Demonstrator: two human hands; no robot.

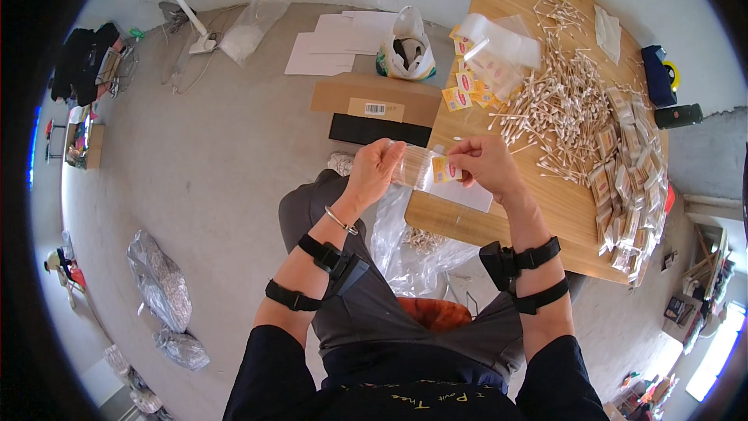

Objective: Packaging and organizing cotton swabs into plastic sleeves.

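Observation:
My left hand [372, 173] is closed on a small clear bag of cotton swabs [413, 168], its thumb along the top. At the bag's right end, a small yellow printed card [444, 170] is pinched between the fingers of my right hand [491, 165]. The card touches or partly enters the bag's end; which one I cannot tell. Both hands are near the left edge of the wooden table [460, 218], above my lap. A white sheet [469, 196] lies below my right hand. Loose cotton swabs [561, 105] are heaped to the right.
More yellow cards [466, 87] lie by a stack of clear bags [502, 51]. Several filled swab packs [627, 179] are piled along the table's right side. A cardboard box [331, 97] stands left of the table, near a white bag [407, 43]. Plastic sheeting [389, 234] hangs under my hands.

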